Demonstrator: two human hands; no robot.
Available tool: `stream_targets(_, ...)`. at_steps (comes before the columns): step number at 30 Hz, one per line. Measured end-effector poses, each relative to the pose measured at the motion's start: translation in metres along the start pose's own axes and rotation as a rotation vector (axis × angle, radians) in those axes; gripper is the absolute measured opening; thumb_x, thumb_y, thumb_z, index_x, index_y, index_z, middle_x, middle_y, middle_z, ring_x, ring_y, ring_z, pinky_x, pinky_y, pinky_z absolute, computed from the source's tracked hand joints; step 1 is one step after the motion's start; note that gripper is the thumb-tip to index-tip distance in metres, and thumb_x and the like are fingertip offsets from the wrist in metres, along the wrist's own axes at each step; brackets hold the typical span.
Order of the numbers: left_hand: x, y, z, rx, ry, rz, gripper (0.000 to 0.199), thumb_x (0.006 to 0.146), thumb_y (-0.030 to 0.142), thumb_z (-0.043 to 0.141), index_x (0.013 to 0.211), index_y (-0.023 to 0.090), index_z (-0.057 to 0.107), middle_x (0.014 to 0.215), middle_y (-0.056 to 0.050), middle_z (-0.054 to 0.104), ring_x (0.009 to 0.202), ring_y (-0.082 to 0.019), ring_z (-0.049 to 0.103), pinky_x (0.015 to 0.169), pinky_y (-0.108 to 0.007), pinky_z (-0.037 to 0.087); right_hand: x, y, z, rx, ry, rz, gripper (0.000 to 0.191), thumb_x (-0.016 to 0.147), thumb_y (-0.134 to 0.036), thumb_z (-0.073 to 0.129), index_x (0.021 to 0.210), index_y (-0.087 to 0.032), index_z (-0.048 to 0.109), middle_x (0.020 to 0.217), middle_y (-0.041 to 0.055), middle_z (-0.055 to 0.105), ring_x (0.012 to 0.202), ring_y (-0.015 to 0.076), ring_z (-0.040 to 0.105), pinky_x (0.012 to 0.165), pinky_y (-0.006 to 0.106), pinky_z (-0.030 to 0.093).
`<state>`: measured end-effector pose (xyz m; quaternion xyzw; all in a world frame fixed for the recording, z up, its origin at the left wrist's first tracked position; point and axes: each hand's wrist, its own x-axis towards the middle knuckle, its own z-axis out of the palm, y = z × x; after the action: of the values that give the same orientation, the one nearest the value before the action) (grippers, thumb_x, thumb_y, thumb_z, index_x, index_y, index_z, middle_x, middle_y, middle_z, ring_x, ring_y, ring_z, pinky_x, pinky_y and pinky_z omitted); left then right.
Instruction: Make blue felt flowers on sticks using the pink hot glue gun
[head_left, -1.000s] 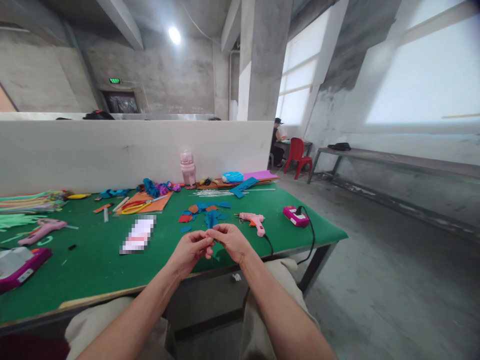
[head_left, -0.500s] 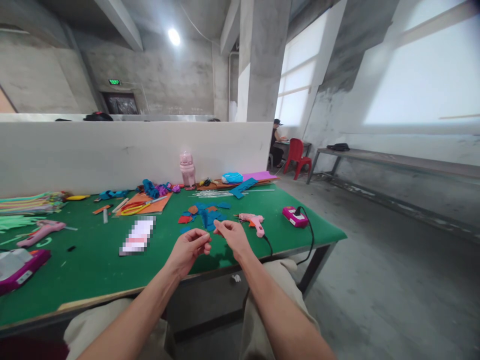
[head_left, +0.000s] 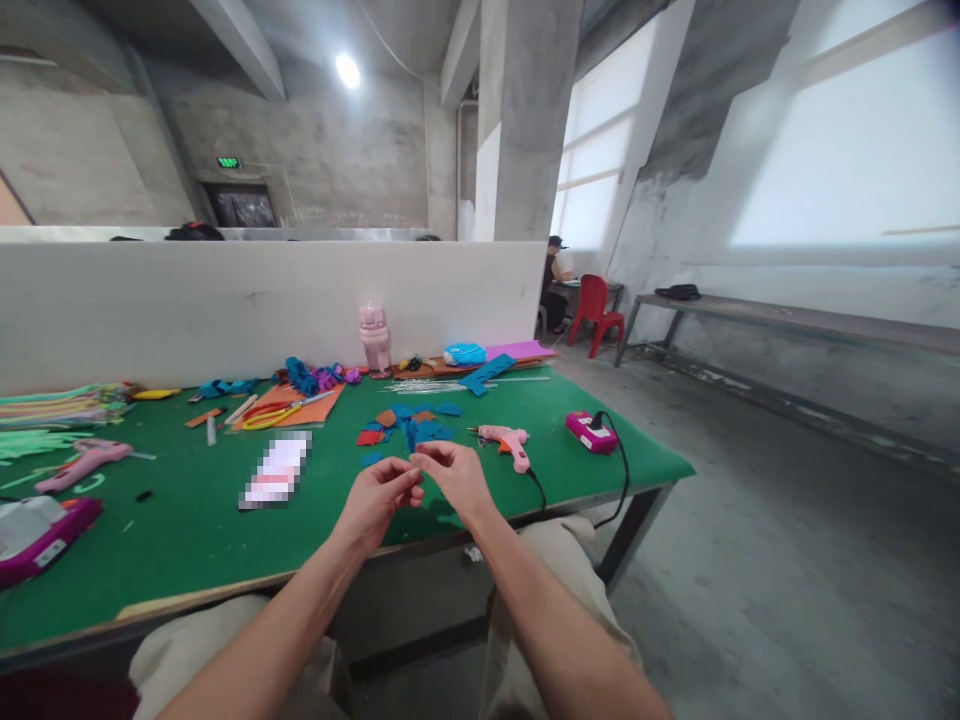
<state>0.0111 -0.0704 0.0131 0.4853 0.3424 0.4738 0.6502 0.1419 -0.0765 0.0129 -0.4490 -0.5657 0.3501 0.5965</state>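
Note:
My left hand point(head_left: 381, 500) is closed in a pinch over the table's front part, its fingertips against those of my right hand point(head_left: 456, 482). My right hand is pinched too. Whatever lies between the fingertips is too small to make out. Just behind them lies a loose pile of blue scraps point(head_left: 431, 430) with an orange-red piece point(head_left: 370, 438) at its left side. To the right of the pile, a pink glue gun point(head_left: 506, 440) rests on the green table point(head_left: 202, 540), its nozzle pointing left.
A magenta power box point(head_left: 591, 433) with a black cable stands at the right. Left are a phone-like pixelated item point(head_left: 276, 470), red-yellow scissors point(head_left: 274, 412) and a second pink glue gun point(head_left: 86, 463). A pink bottle point(head_left: 375, 340) stands by the white partition point(head_left: 187, 300).
My right hand has moved left, so its fingertips now meet those of my left hand. My left hand has hardly moved.

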Motion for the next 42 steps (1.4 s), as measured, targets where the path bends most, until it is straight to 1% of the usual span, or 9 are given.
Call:
stream_targets(3, -0.001, 0.001, 0.002, -0.008, -0.012, -0.002, 0.021, 0.059, 0.025, 0.072, 0.067, 0.013, 0.057, 0.056, 0.002, 0.059, 0.049, -0.008, 0.056, 0.047, -0.019, 0.044, -0.001, 0.001, 0.003, 0.020, -0.049, 0.024, 0.033, 0.066, -0.044, 0.061, 0.079, -0.014, 0.068, 0.072, 0.0041, 0.067, 0.066, 0.0164, 0.060, 0.061, 0.025, 0.045)
stream_targets(8, -0.002, 0.001, 0.003, 0.001, -0.036, -0.006, 0.019, 0.061, 0.024, 0.070, 0.069, 0.012, 0.058, 0.055, 0.001, 0.059, 0.050, -0.009, 0.056, 0.049, -0.019, 0.045, 0.000, 0.002, 0.004, -0.072, 0.003, 0.019, 0.033, 0.065, -0.043, 0.062, 0.074, -0.012, 0.068, 0.065, 0.0033, 0.065, 0.062, 0.0157, 0.057, 0.058, 0.024, 0.044)
stream_targets(14, -0.002, 0.001, 0.003, 0.007, -0.036, -0.001, 0.018, 0.062, 0.023, 0.070, 0.068, 0.013, 0.057, 0.054, 0.002, 0.059, 0.049, -0.009, 0.055, 0.048, -0.019, 0.044, -0.002, 0.000, 0.003, -0.110, 0.016, -0.006, 0.028, 0.067, -0.040, 0.061, 0.072, -0.013, 0.067, 0.064, 0.0031, 0.064, 0.060, 0.0144, 0.055, 0.057, 0.023, 0.042)
stream_targets(20, -0.004, 0.003, 0.005, 0.015, -0.042, 0.008, 0.018, 0.062, 0.023, 0.070, 0.069, 0.012, 0.057, 0.053, 0.001, 0.060, 0.049, -0.009, 0.056, 0.049, -0.019, 0.045, -0.002, -0.002, 0.003, -0.146, 0.045, -0.080, 0.018, 0.067, -0.031, 0.061, 0.066, -0.014, 0.067, 0.062, 0.0012, 0.060, 0.057, 0.0120, 0.051, 0.055, 0.022, 0.039)
stream_targets(23, -0.003, 0.002, 0.004, 0.012, -0.044, 0.011, 0.019, 0.061, 0.024, 0.070, 0.068, 0.012, 0.058, 0.053, 0.001, 0.060, 0.048, -0.008, 0.055, 0.049, -0.019, 0.045, -0.002, -0.001, 0.004, -0.057, 0.030, -0.030, 0.019, 0.066, -0.032, 0.062, 0.066, -0.014, 0.066, 0.061, 0.0007, 0.059, 0.057, 0.0118, 0.050, 0.055, 0.022, 0.039)
stream_targets(27, -0.001, 0.001, 0.002, 0.009, -0.030, 0.005, 0.019, 0.062, 0.024, 0.071, 0.069, 0.012, 0.058, 0.055, 0.002, 0.060, 0.049, -0.008, 0.055, 0.049, -0.019, 0.045, 0.001, -0.001, -0.001, 0.125, -0.106, 0.081, 0.026, 0.065, -0.039, 0.063, 0.072, -0.014, 0.066, 0.064, 0.0000, 0.059, 0.060, 0.0112, 0.050, 0.059, 0.022, 0.039)
stream_targets(32, -0.002, 0.004, 0.001, -0.008, -0.071, -0.047, 0.017, 0.064, 0.024, 0.069, 0.070, 0.012, 0.058, 0.054, 0.002, 0.059, 0.047, -0.007, 0.054, 0.047, -0.017, 0.044, 0.005, 0.000, -0.013, 0.306, -0.150, 0.189, 0.038, 0.075, -0.049, 0.050, 0.083, -0.016, 0.067, 0.069, -0.0002, 0.058, 0.058, 0.0080, 0.046, 0.062, 0.022, 0.038)
stream_targets(37, -0.004, 0.006, 0.002, -0.002, -0.143, -0.096, 0.017, 0.065, 0.024, 0.068, 0.070, 0.012, 0.058, 0.053, 0.002, 0.058, 0.044, -0.006, 0.052, 0.045, -0.017, 0.042, 0.003, -0.005, -0.010, 0.374, -0.227, 0.169, 0.031, 0.070, -0.044, 0.059, 0.064, -0.014, 0.064, 0.062, -0.0017, 0.055, 0.054, 0.0068, 0.042, 0.058, 0.021, 0.035)
stream_targets(42, -0.005, 0.006, 0.003, -0.024, -0.170, -0.098, 0.015, 0.066, 0.024, 0.068, 0.068, 0.012, 0.058, 0.059, 0.001, 0.059, 0.046, -0.006, 0.053, 0.046, -0.018, 0.043, 0.000, -0.009, -0.007, 0.421, -0.278, 0.214, 0.025, 0.067, -0.038, 0.064, 0.074, -0.014, 0.065, 0.062, -0.0015, 0.058, 0.056, 0.0078, 0.047, 0.060, 0.023, 0.037)
